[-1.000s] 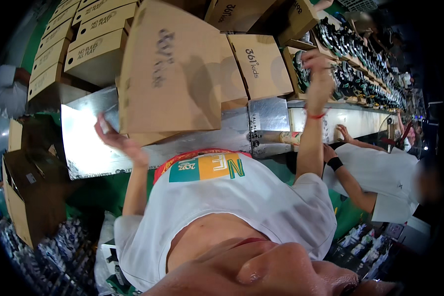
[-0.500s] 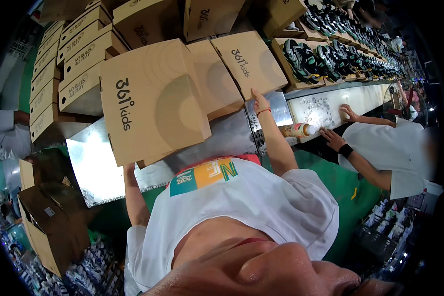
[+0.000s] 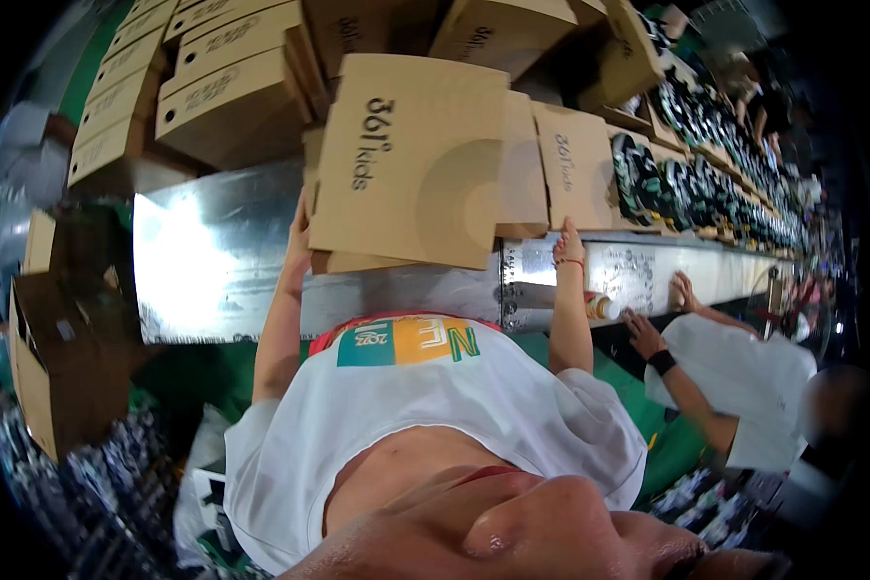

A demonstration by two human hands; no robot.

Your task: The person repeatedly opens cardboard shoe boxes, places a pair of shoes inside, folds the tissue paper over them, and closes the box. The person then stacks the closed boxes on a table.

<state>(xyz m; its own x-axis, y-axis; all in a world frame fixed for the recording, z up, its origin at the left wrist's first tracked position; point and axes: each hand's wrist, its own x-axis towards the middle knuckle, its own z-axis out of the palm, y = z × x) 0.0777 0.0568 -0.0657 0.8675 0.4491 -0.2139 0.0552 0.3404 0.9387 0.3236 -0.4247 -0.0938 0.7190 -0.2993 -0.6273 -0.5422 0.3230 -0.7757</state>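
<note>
A large brown shoebox (image 3: pixel 411 159) is close in front of me, lid side up, with another box edge showing beneath it. My left hand (image 3: pixel 300 237) is closed against its left side, its fingers partly hidden by the cardboard. To its right are a partly covered shoebox (image 3: pixel 522 169) and another brown shoebox (image 3: pixel 580 169) with dark print. My right hand (image 3: pixel 569 244), with a red band at the wrist, grips the near edge of that rightmost box; some fingers are hidden. The boxes are over a shiny metal work table (image 3: pixel 396 295).
Stacked shoeboxes (image 3: pixel 227 97) stand at the far left. Rows of black and green sneakers (image 3: pixel 638 179) in open boxes run off right. A bottle (image 3: pixel 604 306) and a co-worker's hands (image 3: pixel 645 335) are at the right. An open carton (image 3: pixel 68 358) sits on the left.
My view has turned, and the boxes appear farther right. The rightmost shoebox now sits close against the sneakers. Both my hands stay on the boxes, and my left hand shows more.
</note>
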